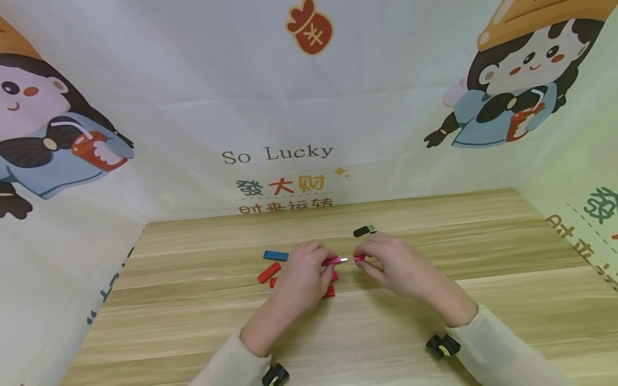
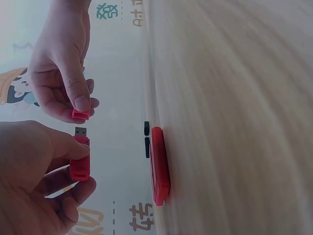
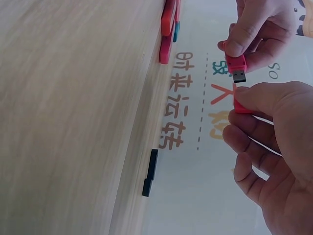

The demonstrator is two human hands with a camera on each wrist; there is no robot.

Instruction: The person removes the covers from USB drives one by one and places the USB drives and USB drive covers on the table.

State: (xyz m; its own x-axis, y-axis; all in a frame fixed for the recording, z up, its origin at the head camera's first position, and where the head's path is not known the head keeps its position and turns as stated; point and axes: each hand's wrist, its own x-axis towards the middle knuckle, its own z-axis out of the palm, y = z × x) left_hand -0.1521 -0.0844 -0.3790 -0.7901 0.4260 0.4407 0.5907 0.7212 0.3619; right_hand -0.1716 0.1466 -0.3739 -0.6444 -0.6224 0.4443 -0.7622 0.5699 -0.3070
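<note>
My left hand (image 1: pixel 306 273) pinches a pink USB flash drive (image 2: pixel 80 159) between thumb and fingers. Its bare metal plug (image 3: pixel 238 76) points toward my right hand. The right hand (image 1: pixel 393 262) pinches a small pink cap (image 1: pixel 359 258) by its sides. A narrow gap separates cap and plug, and both are held above the wooden table. Under and beside the left hand lie a blue USB drive (image 1: pixel 276 255), a red USB drive (image 1: pixel 269 272) and further red and pink pieces, partly hidden by that hand.
A black USB drive (image 1: pixel 363 231) with its plug bared lies beyond the right hand, and a small black piece (image 3: pixel 147 187) lies next to it. Printed cloth walls (image 1: pixel 193 123) enclose the back and sides of the wooden table (image 1: pixel 483 236).
</note>
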